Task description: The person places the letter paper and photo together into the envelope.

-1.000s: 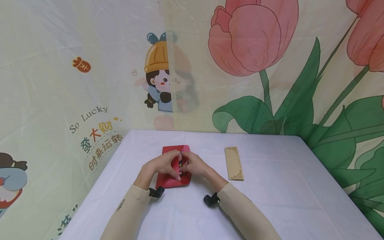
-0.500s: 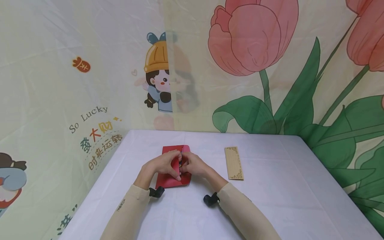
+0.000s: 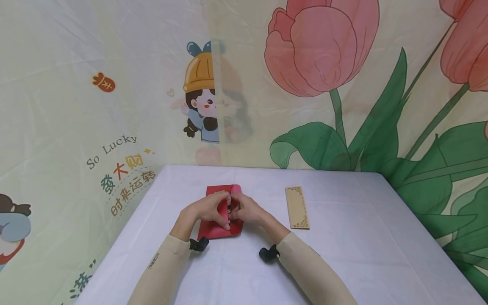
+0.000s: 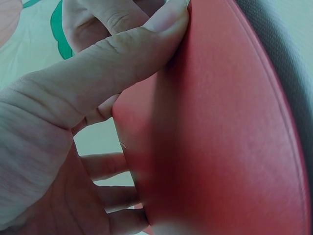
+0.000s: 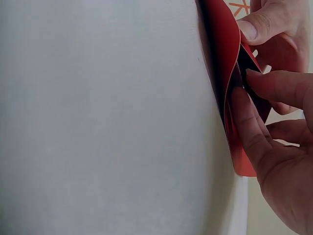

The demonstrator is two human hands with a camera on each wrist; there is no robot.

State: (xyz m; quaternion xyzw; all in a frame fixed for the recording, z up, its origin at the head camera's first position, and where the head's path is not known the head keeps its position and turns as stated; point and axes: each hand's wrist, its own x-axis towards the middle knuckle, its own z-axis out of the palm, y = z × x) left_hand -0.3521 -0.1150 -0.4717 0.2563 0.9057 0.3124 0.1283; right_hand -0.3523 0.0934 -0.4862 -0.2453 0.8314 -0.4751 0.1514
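Observation:
A red envelope (image 3: 219, 231) lies on the white table, with its flap on the right side. My left hand (image 3: 209, 208) pinches the edge of its front panel and lifts it, so the mouth gapes. In the left wrist view, the thumb (image 4: 164, 22) presses on the smooth red panel (image 4: 230, 122). My right hand (image 3: 248, 208) reaches from the right into the opening. The right wrist view shows its fingers (image 5: 252, 132) inside the envelope (image 5: 222, 44), beside a dark inner surface. Small dark, coloured details show between the hands; I cannot tell whether the right fingers pinch anything.
A narrow wooden strip (image 3: 297, 208) with ornate corner patterns lies to the right of the hands. The white-covered table (image 3: 343, 254) ends at the back against a printed curtain (image 3: 244, 84) with tulips and a cartoon child.
Both hands stay nearly in place on the envelope. The coloured details between them show slightly less than before. The wooden strip has not moved.

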